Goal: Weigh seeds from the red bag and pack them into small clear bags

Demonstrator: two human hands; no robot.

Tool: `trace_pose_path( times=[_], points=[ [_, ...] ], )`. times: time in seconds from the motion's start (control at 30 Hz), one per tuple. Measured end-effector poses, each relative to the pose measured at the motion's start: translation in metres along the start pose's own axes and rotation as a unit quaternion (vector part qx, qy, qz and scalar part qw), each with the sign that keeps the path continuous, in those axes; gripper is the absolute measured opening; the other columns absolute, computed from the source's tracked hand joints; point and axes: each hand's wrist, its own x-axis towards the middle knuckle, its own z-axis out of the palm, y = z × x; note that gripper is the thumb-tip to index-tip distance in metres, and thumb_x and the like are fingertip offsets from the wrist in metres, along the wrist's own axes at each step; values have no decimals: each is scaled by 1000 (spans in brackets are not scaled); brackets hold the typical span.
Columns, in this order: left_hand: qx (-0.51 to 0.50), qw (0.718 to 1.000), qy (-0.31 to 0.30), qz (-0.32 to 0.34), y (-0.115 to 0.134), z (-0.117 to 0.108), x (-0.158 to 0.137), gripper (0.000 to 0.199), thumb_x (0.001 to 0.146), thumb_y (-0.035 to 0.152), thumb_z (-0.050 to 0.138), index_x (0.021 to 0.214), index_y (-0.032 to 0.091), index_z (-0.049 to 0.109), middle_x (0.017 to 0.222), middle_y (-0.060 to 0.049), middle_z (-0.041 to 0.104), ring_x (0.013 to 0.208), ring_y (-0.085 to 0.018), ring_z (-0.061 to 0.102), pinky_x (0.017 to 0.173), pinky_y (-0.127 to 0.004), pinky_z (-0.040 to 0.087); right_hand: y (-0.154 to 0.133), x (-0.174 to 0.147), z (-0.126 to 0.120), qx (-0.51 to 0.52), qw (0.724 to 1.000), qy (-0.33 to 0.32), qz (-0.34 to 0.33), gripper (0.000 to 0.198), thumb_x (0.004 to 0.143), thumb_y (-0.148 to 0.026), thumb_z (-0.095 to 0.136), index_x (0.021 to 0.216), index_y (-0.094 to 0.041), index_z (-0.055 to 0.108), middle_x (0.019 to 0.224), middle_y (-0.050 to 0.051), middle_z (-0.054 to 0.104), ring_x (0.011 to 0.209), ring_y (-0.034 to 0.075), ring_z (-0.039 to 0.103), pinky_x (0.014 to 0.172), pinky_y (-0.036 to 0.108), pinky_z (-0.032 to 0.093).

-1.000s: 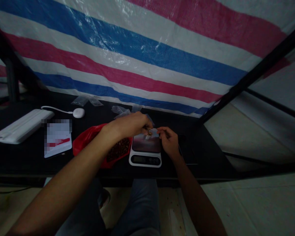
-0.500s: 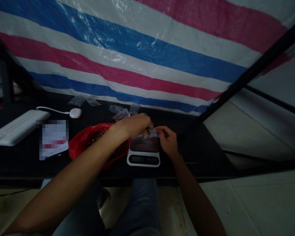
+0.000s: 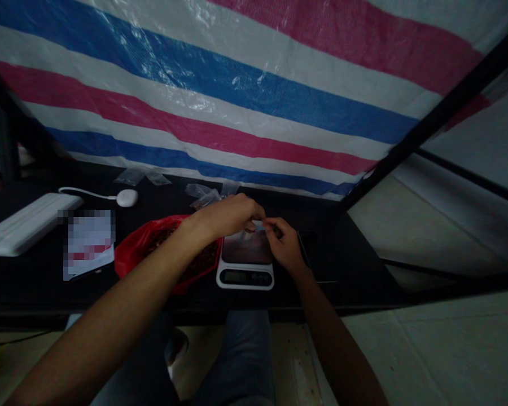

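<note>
Both hands meet above the back of a white kitchen scale (image 3: 245, 282), whose dark plate shows below them. My left hand (image 3: 235, 214) reaches across from the left with its fingers closed. Its fingertips nearly touch those of my right hand (image 3: 285, 242), also pinched. Between them shows a small clear plastic bag (image 3: 258, 225), dim and partly hidden by the fingers. Beside the scale lies an open red plastic bag (image 3: 131, 248) of small brown pieces (image 3: 163, 237), too dark to name. My left forearm passes over it.
Several clear plastic bags (image 3: 203, 194) lie along the back near a striped sheet (image 3: 237, 118). Leftward are a white round device (image 3: 127, 197) with a cable, a long white box (image 3: 34, 223) and a blurred packet (image 3: 91, 242). A dark flat object (image 3: 308, 242) lies right of my right hand.
The view has shifted slightly. My fingertips have come closer together over the scale, and both hands keep their pinch. The other things lie as before.
</note>
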Motion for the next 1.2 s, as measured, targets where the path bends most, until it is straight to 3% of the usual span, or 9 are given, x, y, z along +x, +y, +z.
trace_pose_path(
  times=[0.13, 0.4, 0.63, 0.83, 1.03, 1.2],
  points=[
    [-5, 1000, 10, 2, 1, 6, 2, 41, 91, 8, 66, 127, 24, 75, 115, -6, 81, 104, -22, 75, 84, -27, 50, 4, 2, 2, -30, 999, 5, -32, 18, 90, -25, 58, 100, -22, 73, 105, 10, 77, 104, 27, 66, 94, 44, 51],
    [-27, 998, 34, 39, -8, 25, 2, 30, 96, 14, 61, 121, 22, 76, 113, -9, 81, 105, -24, 75, 88, -30, 52, 1, 2, -2, -35, 999, 16, 1, 18, 90, -20, 58, 99, -24, 73, 105, 8, 76, 104, 27, 66, 95, 43, 50],
    [-70, 994, 74, 48, -11, 17, -9, 35, 101, 16, 48, 125, 22, 73, 124, -5, 78, 114, -19, 72, 95, -24, 49, 13, 6, -9, -46, 998, 11, 31, 17, 89, -24, 61, 98, -22, 75, 100, 9, 76, 94, 25, 67, 92, 43, 51],
    [-44, 993, 108, -12, -31, 12, -27, 34, 99, 16, 46, 113, 19, 76, 117, -7, 79, 107, -22, 72, 94, -29, 51, 15, 5, -11, -51, 998, -41, 0, 10, 87, -23, 66, 87, -23, 76, 90, 7, 74, 91, 24, 66, 89, 43, 50],
    [-1, 996, 59, -72, -56, 22, -46, 30, 98, 19, 47, 105, 17, 75, 106, -11, 80, 95, -24, 75, 85, -31, 53, -6, 8, -10, 14, 1000, -12, -13, 14, 91, -28, 66, 92, -24, 79, 96, 6, 74, 92, 23, 66, 87, 40, 52],
    [46, 982, 4, -184, -67, 26, -60, 28, 95, 24, 55, 116, 22, 74, 115, -12, 79, 102, -27, 76, 81, -31, 53, -30, 15, -7, 36, 996, -77, -40, 18, 93, -33, 68, 101, -26, 83, 100, 6, 75, 98, 23, 68, 89, 39, 52]
  ],
)
